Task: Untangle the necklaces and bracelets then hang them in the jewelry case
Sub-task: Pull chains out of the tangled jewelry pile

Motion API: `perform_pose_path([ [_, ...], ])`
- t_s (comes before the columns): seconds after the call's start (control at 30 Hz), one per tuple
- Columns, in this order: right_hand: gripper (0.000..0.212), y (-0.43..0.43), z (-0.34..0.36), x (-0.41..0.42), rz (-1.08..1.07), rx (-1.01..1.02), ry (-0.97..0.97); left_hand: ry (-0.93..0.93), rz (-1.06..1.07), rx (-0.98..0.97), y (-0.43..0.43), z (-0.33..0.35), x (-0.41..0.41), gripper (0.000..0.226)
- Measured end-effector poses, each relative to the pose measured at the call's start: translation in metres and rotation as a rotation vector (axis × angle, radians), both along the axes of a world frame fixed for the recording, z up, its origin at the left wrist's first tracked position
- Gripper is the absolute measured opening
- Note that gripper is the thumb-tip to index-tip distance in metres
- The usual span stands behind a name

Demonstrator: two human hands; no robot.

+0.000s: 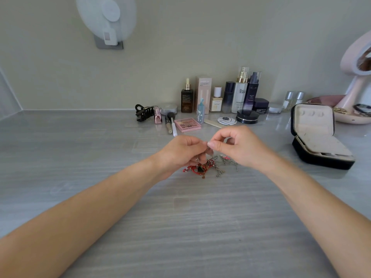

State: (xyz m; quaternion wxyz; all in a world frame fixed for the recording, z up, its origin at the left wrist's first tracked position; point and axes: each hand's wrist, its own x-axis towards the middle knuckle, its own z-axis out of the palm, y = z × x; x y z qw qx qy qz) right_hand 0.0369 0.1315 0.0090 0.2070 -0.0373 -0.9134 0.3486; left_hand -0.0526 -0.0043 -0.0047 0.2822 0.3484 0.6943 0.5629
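A tangle of jewelry (210, 166) lies on the grey tabletop: a red bracelet with a dark charm, silver chains and a small pink charm. My left hand (180, 155) and my right hand (239, 145) meet just above it, fingertips together, each pinching part of a thin chain that rises from the tangle. The chain between the fingers is too fine to see clearly. The black jewelry case (319, 137) stands open at the right, its beige lid upright and its tray showing.
Cosmetic bottles (241, 93), a pink eyeshadow palette (187, 124), brushes, a black hair clip (143, 115) and round compacts line the back of the table. A pink mirror stand (355, 81) with a dish is at far right. A white fan (106, 19) hangs on the wall.
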Motion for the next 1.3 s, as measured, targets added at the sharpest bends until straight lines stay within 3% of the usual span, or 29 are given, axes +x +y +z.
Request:
perform_pose_path([
  [0.13, 0.011, 0.008, 0.003, 0.005, 0.007, -0.124, -0.129, 0.043, 0.026, -0.018, 0.001, 0.001, -0.002, 0.029],
  [0.23, 0.013, 0.023, 0.000, 0.004, -0.101, -0.159, -0.160, 0.042, 0.052, 0.002, 0.000, 0.004, -0.006, 0.029],
  [0.33, 0.013, 0.034, -0.013, -0.003, -0.301, 0.050, -0.182, 0.038, 0.053, 0.028, -0.001, 0.006, -0.011, 0.030],
  [0.47, 0.022, 0.029, -0.023, -0.006, -0.419, 0.311, -0.358, 0.041, 0.067, 0.055, -0.002, 0.009, -0.017, 0.031],
  [0.6, 0.015, 0.024, -0.022, -0.010, -0.436, 0.384, -0.342, 0.040, 0.085, 0.078, -0.003, 0.013, -0.023, 0.031],
  [0.73, 0.013, 0.030, -0.021, -0.010, -0.379, 0.174, -0.263, 0.063, 0.102, 0.045, -0.008, 0.017, -0.031, 0.029],
  [0.87, 0.012, 0.039, -0.005, -0.003, -0.377, -0.316, -0.003, 0.014, 0.107, -0.054, -0.019, 0.028, -0.043, 0.029],
  [0.97, 0.007, 0.047, 0.005, 0.003, -0.419, -0.554, 0.097, -0.008, 0.133, -0.109, -0.030, 0.033, -0.055, 0.029],
  [1.3, 0.014, 0.064, 0.009, 0.010, -0.526, -0.918, 0.213, 0.046, 0.361, -0.157, -0.040, 0.016, -0.081, 0.025],
])
